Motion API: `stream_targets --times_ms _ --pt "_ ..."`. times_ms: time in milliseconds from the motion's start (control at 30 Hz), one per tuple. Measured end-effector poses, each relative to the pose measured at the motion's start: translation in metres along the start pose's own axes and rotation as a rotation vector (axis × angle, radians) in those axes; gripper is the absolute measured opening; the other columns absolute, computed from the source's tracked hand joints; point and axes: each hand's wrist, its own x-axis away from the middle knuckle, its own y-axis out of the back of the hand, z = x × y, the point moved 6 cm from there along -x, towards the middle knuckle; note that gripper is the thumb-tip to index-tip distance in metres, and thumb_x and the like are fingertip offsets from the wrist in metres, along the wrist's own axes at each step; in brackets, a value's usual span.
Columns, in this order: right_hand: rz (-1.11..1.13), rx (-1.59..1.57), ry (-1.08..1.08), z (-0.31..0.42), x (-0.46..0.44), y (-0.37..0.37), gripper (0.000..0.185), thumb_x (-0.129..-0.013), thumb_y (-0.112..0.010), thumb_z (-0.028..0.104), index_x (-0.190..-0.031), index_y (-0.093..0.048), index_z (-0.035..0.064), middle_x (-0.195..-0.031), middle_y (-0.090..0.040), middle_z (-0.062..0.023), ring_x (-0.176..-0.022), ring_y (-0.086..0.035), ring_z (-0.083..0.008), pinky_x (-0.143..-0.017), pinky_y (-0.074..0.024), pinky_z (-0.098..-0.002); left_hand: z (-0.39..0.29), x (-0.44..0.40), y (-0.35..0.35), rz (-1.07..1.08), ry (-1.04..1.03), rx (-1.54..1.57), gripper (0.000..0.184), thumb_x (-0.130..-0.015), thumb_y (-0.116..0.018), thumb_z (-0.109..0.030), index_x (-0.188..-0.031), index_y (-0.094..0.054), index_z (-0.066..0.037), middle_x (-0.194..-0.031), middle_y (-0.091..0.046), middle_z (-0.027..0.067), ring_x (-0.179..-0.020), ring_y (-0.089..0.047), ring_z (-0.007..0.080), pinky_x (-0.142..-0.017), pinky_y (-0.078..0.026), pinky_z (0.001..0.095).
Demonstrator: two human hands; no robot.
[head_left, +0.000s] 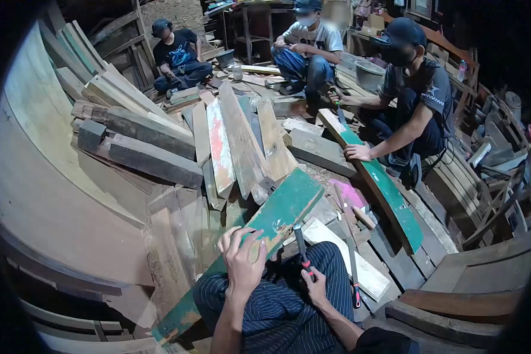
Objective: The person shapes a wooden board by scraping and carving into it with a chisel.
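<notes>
A long green-painted board (283,206) with worn, bare-wood patches lies slanted across my lap. My left hand (242,259) is over its near edge, fingers bent and apart, holding nothing; whether the fingertips press on the paint I cannot tell. In my right hand (316,287), closed above my striped trousers, is a file-like tool (302,245) with a red-and-black handle and a grey shaft pointing up and away; its exact kind is unclear. Beside my right knee lies a long flat file (353,265) with a similar handle, next to a white board (348,259).
At right, a person (416,106) crouches, one hand on another green board (383,183), the other holding a tool. Two more people (180,56) (310,50) sit farther back. Stacked planks (236,135) and thick beams (153,156) fill the middle and left. A curved panel (53,177) stands at left.
</notes>
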Motion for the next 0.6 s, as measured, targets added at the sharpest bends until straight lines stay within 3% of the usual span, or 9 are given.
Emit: stream_targets --times_ms 167,267,333,600 --pt "-0.02 0.018 0.081 0.01 0.001 -0.002 0.026 -0.1 -0.071 0.023 -0.086 -0.063 0.0031 -0.068 -0.046 0.0082 -0.065 -0.038 -0.0036 -0.057 -0.0297 -0.027 0.001 0.002 0.002 -0.003 0.024 0.017 0.023 -0.084 -0.077 -0.011 -0.106 -0.077 -0.007 -0.112 -0.07 0.0088 -0.117 -0.058 0.0325 -0.103 -0.04 0.0469" --pt "-0.02 0.133 0.006 0.006 0.002 0.004 0.031 -0.1 -0.072 0.027 -0.101 -0.068 -0.0038 -0.078 -0.059 0.0016 -0.076 -0.05 -0.0075 -0.068 -0.0423 -0.0285 0.004 0.002 0.003 -0.003 0.061 0.116 0.022 -0.084 -0.077 -0.011 -0.106 -0.078 -0.007 -0.112 -0.07 0.0088 -0.118 -0.057 0.0321 -0.103 -0.04 0.0469" --pt "-0.026 0.065 -0.049 -0.02 -0.004 0.007 0.044 -0.099 -0.074 0.03 -0.109 -0.068 -0.0122 -0.084 -0.063 -0.0041 -0.08 -0.056 -0.0117 -0.074 -0.0474 -0.0319 0.004 0.003 0.004 -0.003 0.037 0.065 0.023 -0.085 -0.076 -0.013 -0.107 -0.078 -0.009 -0.114 -0.069 0.0078 -0.119 -0.056 0.0318 -0.104 -0.039 0.046" --pt "-0.015 0.081 -0.034 -0.032 -0.007 0.011 0.028 -0.102 -0.07 0.025 -0.105 -0.069 -0.0029 -0.082 -0.061 0.0016 -0.078 -0.053 -0.0094 -0.072 -0.0439 -0.0291 0.007 0.004 0.003 -0.013 0.028 0.06 0.025 -0.086 -0.076 -0.016 -0.11 -0.077 -0.011 -0.114 -0.069 0.006 -0.121 -0.056 0.0323 -0.105 -0.038 0.0473"
